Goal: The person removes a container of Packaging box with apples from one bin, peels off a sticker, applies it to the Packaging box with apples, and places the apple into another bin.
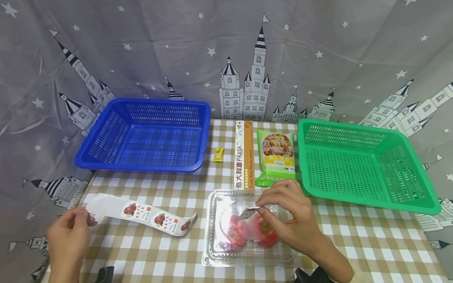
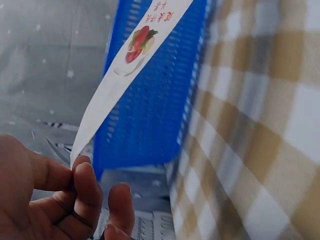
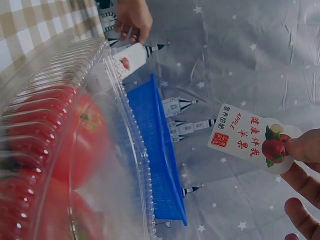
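A clear plastic clamshell box point(image 1: 212, 251) point(image 3: 125, 125) holding two red tomatoes point(image 1: 263, 234) point(image 3: 75, 145) lies on the checked table near the front. My right hand point(image 1: 283, 212) hovers over it and pinches a small apple-printed sticker point(image 1: 247, 212) point(image 3: 250, 137) between thumb and fingertips. At the table's left front edge my left hand point(image 1: 69, 232) point(image 2: 75, 200) pinches the end of a long white label strip point(image 1: 141, 214) point(image 2: 120, 70) printed with the same red fruit; the strip lies curled across the cloth toward the box.
A blue basket point(image 1: 148, 135) point(image 2: 150, 100) sits at the back left, a green basket point(image 1: 364, 165) at the right. Between them lie a small yellow sachet point(image 1: 218, 154), a long pasta box point(image 1: 244, 155) and a green food packet point(image 1: 277, 157). A starry grey curtain hangs behind.
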A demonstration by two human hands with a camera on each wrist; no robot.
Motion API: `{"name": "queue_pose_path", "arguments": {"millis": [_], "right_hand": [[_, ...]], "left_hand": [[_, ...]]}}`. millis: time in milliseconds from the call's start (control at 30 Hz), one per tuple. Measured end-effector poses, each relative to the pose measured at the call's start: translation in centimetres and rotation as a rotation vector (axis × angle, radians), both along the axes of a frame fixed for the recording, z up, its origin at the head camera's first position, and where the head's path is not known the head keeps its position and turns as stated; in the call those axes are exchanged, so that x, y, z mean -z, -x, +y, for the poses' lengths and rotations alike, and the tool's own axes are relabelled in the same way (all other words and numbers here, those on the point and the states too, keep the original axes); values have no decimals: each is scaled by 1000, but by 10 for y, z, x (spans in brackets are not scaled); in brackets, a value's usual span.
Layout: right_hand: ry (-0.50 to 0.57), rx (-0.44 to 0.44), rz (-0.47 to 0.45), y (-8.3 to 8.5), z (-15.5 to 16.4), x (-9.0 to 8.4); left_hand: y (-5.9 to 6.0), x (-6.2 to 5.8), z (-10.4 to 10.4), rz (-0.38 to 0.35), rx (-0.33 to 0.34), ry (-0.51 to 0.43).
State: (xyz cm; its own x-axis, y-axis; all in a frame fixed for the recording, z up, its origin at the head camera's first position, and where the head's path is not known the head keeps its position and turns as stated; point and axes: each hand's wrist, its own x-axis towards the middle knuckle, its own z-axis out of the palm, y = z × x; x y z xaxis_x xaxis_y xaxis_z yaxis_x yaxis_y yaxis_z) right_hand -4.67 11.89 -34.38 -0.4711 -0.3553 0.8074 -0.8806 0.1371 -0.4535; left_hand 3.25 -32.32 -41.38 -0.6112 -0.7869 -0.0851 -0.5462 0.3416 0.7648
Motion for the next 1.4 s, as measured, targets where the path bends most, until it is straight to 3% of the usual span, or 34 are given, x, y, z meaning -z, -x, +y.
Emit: {"name": "queue_pose_path", "arguments": {"millis": [200, 400, 567, 767, 1033, 1200, 1400], "right_hand": [[4, 9, -2, -3, -1, -7], [3, 10, -19, -8, -3, -15], [-2, 3, -29, -6, 1, -4], [-14, 8, -60, -5, 7, 12], [-14, 9, -76, -5, 9, 16], [-15, 21, -77, -5, 9, 16], [-34, 67, -97, -7, 8, 9]], "left_hand": [[-3, 14, -12, -154, -50, 42], [-10, 27, -21, -161, -3, 125], [-16, 32, -23, -158, 53, 209], [-18, 33, -26, -257, 80, 235], [-17, 30, -26, -378, 117, 201], [-15, 26, -25, -388, 111, 196], [-14, 17, -21, -351, 101, 222]]}}
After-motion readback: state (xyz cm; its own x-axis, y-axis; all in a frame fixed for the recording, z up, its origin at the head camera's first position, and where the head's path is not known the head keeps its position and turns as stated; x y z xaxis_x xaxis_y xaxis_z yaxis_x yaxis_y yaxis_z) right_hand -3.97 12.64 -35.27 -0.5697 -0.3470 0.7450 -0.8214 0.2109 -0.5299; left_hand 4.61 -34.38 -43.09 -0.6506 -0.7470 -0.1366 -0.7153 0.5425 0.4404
